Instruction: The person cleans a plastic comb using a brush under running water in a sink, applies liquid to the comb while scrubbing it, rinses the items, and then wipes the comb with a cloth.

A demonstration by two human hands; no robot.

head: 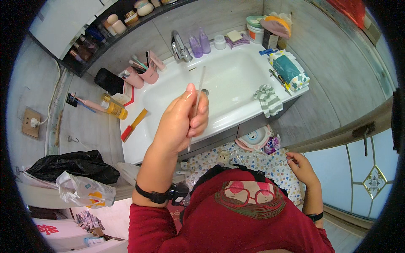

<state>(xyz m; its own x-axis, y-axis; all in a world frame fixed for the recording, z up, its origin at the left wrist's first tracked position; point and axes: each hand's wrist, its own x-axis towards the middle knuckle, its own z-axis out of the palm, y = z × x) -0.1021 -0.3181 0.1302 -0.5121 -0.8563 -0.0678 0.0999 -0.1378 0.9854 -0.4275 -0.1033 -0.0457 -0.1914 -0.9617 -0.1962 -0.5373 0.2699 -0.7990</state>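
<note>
My left hand [182, 118] is raised above the front of the white washbasin [234, 110], its fingers wrapped around a thin translucent stick [200, 85]. The stick's upper end points toward the faucet, and its lower end comes out beneath my fist. The thumb looks wet. Behind the stick lies the basin's drain [205, 92], partly covered by my hand. My right hand [299, 166] hangs low at my side near the door, its fingers loosely bent and apart, with nothing seen in it. A chrome faucet [179, 47] stands at the basin's back edge.
A red-bristled brush [134, 125] lies on the basin's left rim beside a yellow bottle [114, 109] and pink cups [148, 75]. A striped cloth [269, 100] drapes over the front right edge near a wipes pack [288, 70]. Small basins [254, 137] rest on the floor.
</note>
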